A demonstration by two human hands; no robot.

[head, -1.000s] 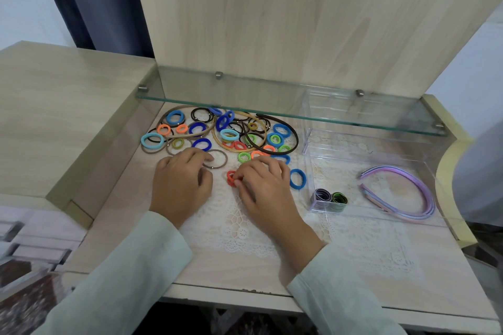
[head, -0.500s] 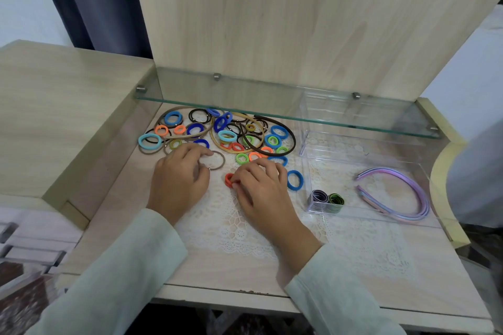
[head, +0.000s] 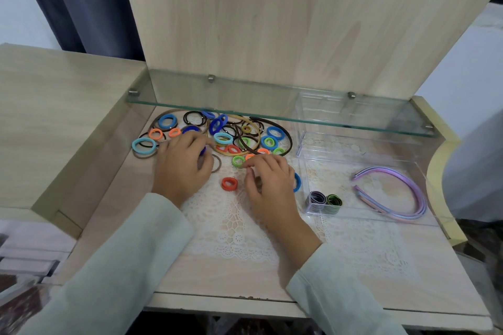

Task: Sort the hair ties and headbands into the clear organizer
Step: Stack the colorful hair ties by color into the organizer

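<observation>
Head view: headbands [head: 420, 204] point open ends left (inside organizer [head: 340, 168]); left hand [head: 181, 168], right hand [head: 269, 185] curled, grip unclear.

One head-worn camera looks forward and steeply down at the glass shelf [head: 272, 109] from close in front, slightly above.

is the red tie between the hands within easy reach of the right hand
Probably yes: the red tie lies alone on the lace mat just beside the right hand, with nothing on it or between them.
</observation>
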